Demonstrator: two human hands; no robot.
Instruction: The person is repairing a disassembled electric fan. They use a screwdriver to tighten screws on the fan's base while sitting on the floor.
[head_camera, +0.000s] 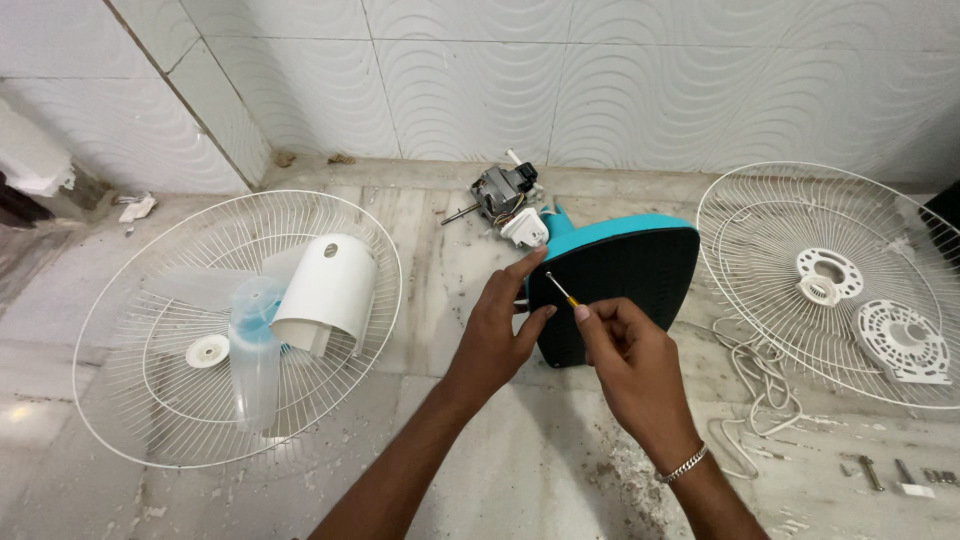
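Here, right hand (632, 352) pinches small screwdriver (562, 291), tip angled at teal-edged fan base (625, 270) (lying tilted, underside up); left hand (500, 322), fingers loosely spread, steadies base edge.

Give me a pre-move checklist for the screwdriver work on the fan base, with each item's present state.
1. Right hand grips the small screwdriver: ok.
2. Left hand steadies the fan base: ok, fingers touch its edge.
3. Tip seated in a screw: cannot tell, too small.
4. Motor clear of the hands: ok, it lies behind the base.
5. White cord clear of the hands: ok, right of the base.
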